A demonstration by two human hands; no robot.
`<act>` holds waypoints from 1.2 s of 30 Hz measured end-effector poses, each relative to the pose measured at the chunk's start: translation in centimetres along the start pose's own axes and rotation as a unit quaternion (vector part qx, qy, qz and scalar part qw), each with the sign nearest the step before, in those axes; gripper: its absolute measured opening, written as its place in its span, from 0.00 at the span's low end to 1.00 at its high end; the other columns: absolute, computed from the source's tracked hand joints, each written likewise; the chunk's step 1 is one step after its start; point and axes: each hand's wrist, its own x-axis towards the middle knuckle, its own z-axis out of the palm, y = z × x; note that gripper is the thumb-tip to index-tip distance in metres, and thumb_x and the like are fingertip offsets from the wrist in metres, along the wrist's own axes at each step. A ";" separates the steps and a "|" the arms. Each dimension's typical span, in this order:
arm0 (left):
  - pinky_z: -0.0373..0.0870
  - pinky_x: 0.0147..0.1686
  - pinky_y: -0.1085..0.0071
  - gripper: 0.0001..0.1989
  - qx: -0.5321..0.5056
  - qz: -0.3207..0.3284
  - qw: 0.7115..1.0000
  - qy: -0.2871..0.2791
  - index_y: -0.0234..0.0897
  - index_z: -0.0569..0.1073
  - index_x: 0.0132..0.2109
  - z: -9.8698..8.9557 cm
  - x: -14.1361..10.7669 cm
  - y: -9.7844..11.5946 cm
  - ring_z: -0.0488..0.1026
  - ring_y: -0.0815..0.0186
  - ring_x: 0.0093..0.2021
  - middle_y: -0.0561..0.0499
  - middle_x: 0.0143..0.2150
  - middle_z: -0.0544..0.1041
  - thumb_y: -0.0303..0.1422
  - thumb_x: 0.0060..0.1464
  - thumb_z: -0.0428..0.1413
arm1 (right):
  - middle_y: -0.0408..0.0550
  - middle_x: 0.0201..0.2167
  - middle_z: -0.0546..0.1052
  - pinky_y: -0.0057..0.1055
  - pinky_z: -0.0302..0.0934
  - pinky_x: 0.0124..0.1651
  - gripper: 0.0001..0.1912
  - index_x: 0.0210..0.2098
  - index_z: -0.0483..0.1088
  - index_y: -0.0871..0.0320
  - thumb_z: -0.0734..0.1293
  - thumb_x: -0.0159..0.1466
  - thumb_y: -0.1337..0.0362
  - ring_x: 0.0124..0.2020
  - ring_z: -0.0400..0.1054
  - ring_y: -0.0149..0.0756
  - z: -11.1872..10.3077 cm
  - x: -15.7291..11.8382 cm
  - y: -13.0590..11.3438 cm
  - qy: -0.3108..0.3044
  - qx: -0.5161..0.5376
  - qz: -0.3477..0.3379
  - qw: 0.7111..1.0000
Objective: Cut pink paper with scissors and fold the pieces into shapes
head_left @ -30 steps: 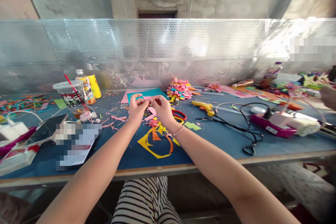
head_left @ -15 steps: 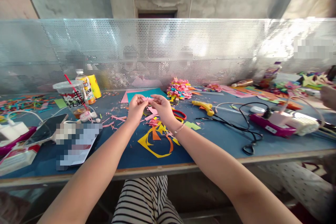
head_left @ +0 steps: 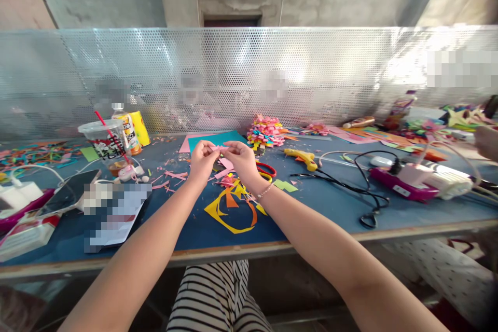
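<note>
Between my fingertips, over the middle of the table, is a small pink piece of paper (head_left: 219, 148). My left hand (head_left: 204, 160) pinches its left side, and my right hand (head_left: 241, 161) pinches the right side. The fingers cover much of it, so its exact shape is hard to see. Behind my hands lies a teal sheet of paper (head_left: 229, 137) over a pink one. Below them are pink, orange and yellow paper scraps (head_left: 232, 198) and a yellow cut-out (head_left: 213, 209). Red scissor handles (head_left: 268, 168) stick out beside my right wrist.
A heap of folded paper flowers (head_left: 266, 132) stands behind my right hand. To the right lie a yellow glue gun (head_left: 301, 157), black cables and a purple power strip (head_left: 404, 187). At left are a plastic cup (head_left: 104, 140) and a phone (head_left: 70, 192). Another person's hand (head_left: 486, 141) shows far right.
Both hands stay in nearly the same place, still pinching the pink paper; the fingers have shifted only slightly. The camera view has moved a little.
</note>
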 end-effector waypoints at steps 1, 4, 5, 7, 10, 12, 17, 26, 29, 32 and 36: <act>0.62 0.24 0.77 0.09 -0.012 -0.010 1.000 0.005 0.37 0.62 0.29 0.1 0.0 0.1 0.65 0.74 0.20 0.59 0.17 0.65 0.26 0.38 0.55 | 0.43 0.22 0.70 0.25 0.59 0.27 0.14 0.33 0.67 0.60 0.68 0.46 0.62 0.24 0.65 0.28 0.0 0.0 0.0 -0.001 -0.004 -0.002 1.000; 0.64 0.26 0.76 0.12 -0.064 -0.062 0.996 0.016 0.37 0.62 0.30 0.4 -0.1 0.2 0.67 0.74 0.20 0.59 0.18 0.67 0.27 0.36 0.57 | 0.43 0.22 0.70 0.26 0.59 0.27 0.14 0.33 0.67 0.60 0.67 0.47 0.61 0.23 0.64 0.29 -0.1 0.2 -0.1 0.002 -0.032 -0.012 0.999; 0.65 0.28 0.75 0.13 -0.086 -0.088 0.992 0.016 0.37 0.62 0.31 0.4 -0.1 0.3 0.68 0.73 0.22 0.58 0.19 0.69 0.28 0.36 0.58 | 0.43 0.22 0.70 0.26 0.59 0.27 0.13 0.33 0.67 0.60 0.66 0.48 0.61 0.23 0.64 0.29 -0.3 0.3 -0.1 0.006 -0.050 -0.020 0.999; 0.68 0.31 0.72 0.13 -0.127 -0.147 0.981 0.003 0.36 0.63 0.32 0.3 -0.1 0.4 0.71 0.71 0.25 0.54 0.22 0.72 0.33 0.38 0.58 | 0.44 0.23 0.71 0.28 0.60 0.29 0.11 0.32 0.67 0.60 0.65 0.50 0.62 0.25 0.64 0.30 -0.9 0.6 -0.3 0.017 -0.100 -0.052 0.993; 0.69 0.33 0.70 0.15 -0.163 -0.224 0.961 -0.030 0.35 0.66 0.32 -0.1 0.1 0.7 0.73 0.67 0.29 0.48 0.24 0.74 0.42 0.43 0.55 | 0.46 0.27 0.72 0.30 0.61 0.36 0.08 0.32 0.68 0.58 0.63 0.52 0.64 0.30 0.65 0.32 -2.0 1.1 -0.7 0.018 -0.200 -0.133 0.971; 0.70 0.34 0.70 0.17 -0.177 -0.255 0.949 -0.049 0.34 0.68 0.32 -0.4 0.2 0.9 0.73 0.65 0.31 0.45 0.26 0.75 0.46 0.43 0.54 | 0.46 0.29 0.73 0.32 0.59 0.41 0.07 0.31 0.68 0.57 0.63 0.52 0.65 0.33 0.66 0.34 -2.7 1.3 -0.9 -0.020 -0.253 -0.192 0.948; 0.71 0.32 0.72 0.13 -0.184 -0.296 0.936 -0.051 0.32 0.70 0.29 -0.8 0.4 0.8 0.73 0.68 0.28 0.45 0.27 0.75 0.40 0.43 0.56 | 0.48 0.32 0.73 0.34 0.57 0.45 0.07 0.32 0.69 0.54 0.60 0.57 0.66 0.38 0.64 0.36 -3.6 1.6 -0.5 -0.150 -0.298 -0.280 0.900; 0.70 0.36 0.73 0.13 -0.158 -0.173 0.972 -0.024 0.33 0.69 0.35 -0.7 0.4 0.2 0.72 0.73 0.28 0.51 0.28 0.74 0.23 0.37 0.59 | 0.48 0.40 0.70 0.31 0.59 0.44 0.15 0.41 0.63 0.57 0.57 0.53 0.71 0.43 0.64 0.32 -2.5 1.5 0.6 -0.096 -0.166 -0.180 0.965; 0.69 0.38 0.71 0.13 -0.145 -0.159 0.976 -0.011 0.33 0.69 0.34 -0.7 0.3 0.1 0.72 0.72 0.29 0.52 0.27 0.74 0.23 0.35 0.59 | 0.45 0.31 0.71 0.29 0.60 0.38 0.08 0.33 0.65 0.58 0.57 0.55 0.66 0.34 0.65 0.31 -2.0 1.4 1.0 -0.082 -0.167 -0.116 0.976; 0.69 0.39 0.69 0.11 -0.132 -0.154 0.979 -0.013 0.33 0.69 0.31 -0.5 0.2 0.0 0.72 0.71 0.29 0.52 0.27 0.74 0.24 0.35 0.59 | 0.43 0.25 0.69 0.28 0.60 0.34 0.08 0.29 0.65 0.58 0.58 0.56 0.60 0.29 0.64 0.30 -1.6 1.2 0.9 -0.093 -0.181 -0.098 0.974; 0.69 0.40 0.67 0.09 -0.103 -0.146 0.983 -0.037 0.33 0.71 0.30 -0.4 0.1 0.1 0.72 0.70 0.29 0.51 0.27 0.75 0.26 0.35 0.59 | 0.42 0.22 0.68 0.26 0.58 0.30 0.09 0.27 0.64 0.58 0.59 0.55 0.59 0.26 0.62 0.29 -1.4 0.9 0.7 -0.085 -0.179 -0.100 0.975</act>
